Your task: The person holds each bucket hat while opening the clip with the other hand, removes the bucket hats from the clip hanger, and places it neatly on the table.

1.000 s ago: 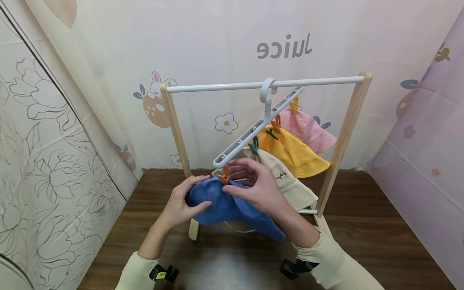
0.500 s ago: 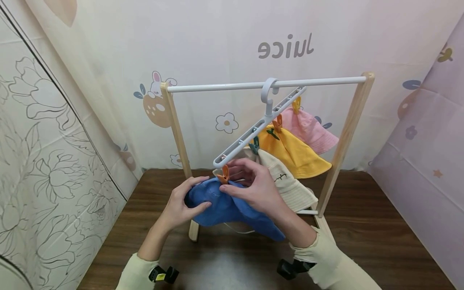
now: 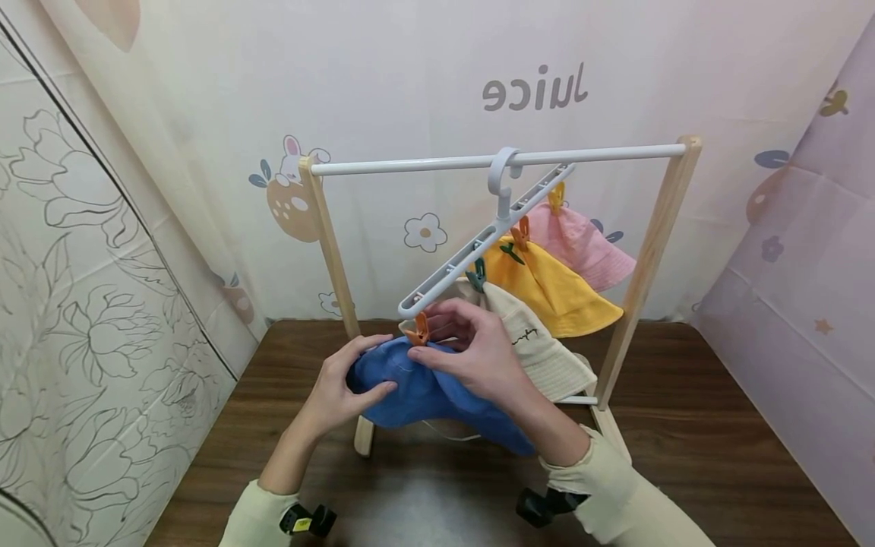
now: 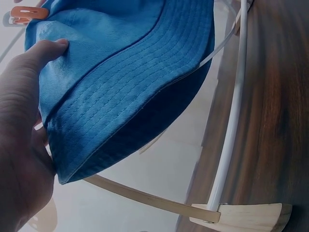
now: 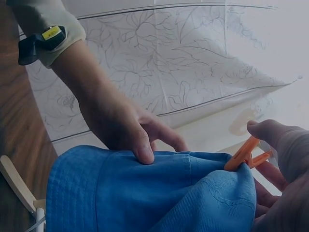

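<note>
A blue bucket hat [image 3: 410,384] hangs tilted below the near end of the white hanger [image 3: 478,247]. An orange clothespin [image 3: 418,330] bites its crown, seen also in the right wrist view. My left hand [image 3: 349,384] grips the hat's left side, thumb on the near face and fingers behind it. On the other side, my right hand [image 3: 481,349] pinches at the orange clothespin, its thumb against one handle in the right wrist view, its other fingers partly hidden behind. Just behind the blue hat hangs a cream bucket hat [image 3: 547,353] from a dark green clothespin [image 3: 476,275].
The hanger hooks over the white rail [image 3: 410,165] of a wooden rack [image 3: 652,266] on a dark wood table [image 3: 711,433]. Farther back hang a yellow hat [image 3: 560,296] and a pink hat [image 3: 581,247], each on its own clothespin. Printed curtains [image 3: 383,83] surround the table.
My right thumb has shifted slightly left along the base of the orange clothespin, and the clothespin has tilted a little. My left hand keeps its grip on the blue hat.
</note>
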A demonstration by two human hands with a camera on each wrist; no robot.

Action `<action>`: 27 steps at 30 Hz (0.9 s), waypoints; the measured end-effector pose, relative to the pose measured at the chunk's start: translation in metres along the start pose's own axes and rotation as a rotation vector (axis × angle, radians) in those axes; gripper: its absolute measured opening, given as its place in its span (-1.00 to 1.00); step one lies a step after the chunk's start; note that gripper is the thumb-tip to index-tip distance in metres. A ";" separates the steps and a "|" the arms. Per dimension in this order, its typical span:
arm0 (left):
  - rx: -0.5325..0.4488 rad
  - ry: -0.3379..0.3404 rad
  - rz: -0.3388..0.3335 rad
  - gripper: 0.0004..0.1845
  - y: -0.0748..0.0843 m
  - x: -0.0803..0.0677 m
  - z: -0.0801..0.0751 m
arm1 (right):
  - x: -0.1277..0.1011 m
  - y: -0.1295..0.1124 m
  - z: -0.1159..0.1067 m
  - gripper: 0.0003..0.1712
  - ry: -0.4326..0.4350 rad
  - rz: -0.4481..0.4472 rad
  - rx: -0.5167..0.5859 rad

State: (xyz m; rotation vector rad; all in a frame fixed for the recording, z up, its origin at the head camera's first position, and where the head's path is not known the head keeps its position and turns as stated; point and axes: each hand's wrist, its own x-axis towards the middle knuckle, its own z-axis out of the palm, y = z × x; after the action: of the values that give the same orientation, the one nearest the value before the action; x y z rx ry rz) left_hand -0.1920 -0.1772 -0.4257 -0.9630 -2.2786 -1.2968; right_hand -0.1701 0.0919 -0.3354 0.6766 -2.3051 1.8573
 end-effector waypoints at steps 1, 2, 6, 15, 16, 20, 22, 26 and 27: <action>0.001 0.000 0.000 -0.24 0.000 0.000 0.000 | 0.000 0.000 0.000 -0.51 0.001 0.003 0.001; 0.002 0.001 -0.001 -0.24 0.000 -0.001 0.000 | 0.000 0.001 0.001 -0.50 0.002 0.006 0.001; 0.006 -0.001 -0.007 -0.23 -0.001 -0.002 0.000 | 0.001 0.002 0.003 -0.50 0.009 0.008 -0.001; 0.016 -0.003 -0.008 -0.22 -0.004 -0.006 0.001 | 0.002 -0.001 0.007 -0.51 0.045 0.005 -0.019; 0.018 -0.003 -0.009 -0.22 -0.004 -0.006 0.001 | 0.002 -0.001 0.008 -0.52 0.049 0.002 -0.022; 0.022 -0.007 -0.011 -0.21 -0.004 -0.007 0.000 | 0.003 0.001 0.010 -0.54 0.063 -0.002 -0.025; 0.021 -0.010 -0.013 -0.21 -0.003 -0.007 0.000 | 0.003 0.001 0.011 -0.55 0.069 -0.002 -0.023; 0.022 -0.011 -0.013 -0.21 -0.003 -0.008 0.000 | 0.003 0.001 0.012 -0.55 0.083 0.004 -0.019; 0.022 -0.010 -0.012 -0.21 -0.003 -0.008 0.000 | 0.003 0.001 0.012 -0.55 0.087 0.002 -0.019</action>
State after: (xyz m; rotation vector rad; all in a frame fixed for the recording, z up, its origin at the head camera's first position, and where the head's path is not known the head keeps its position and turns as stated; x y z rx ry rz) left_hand -0.1879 -0.1817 -0.4322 -0.9521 -2.3045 -1.2720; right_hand -0.1706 0.0793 -0.3381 0.5794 -2.2675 1.8251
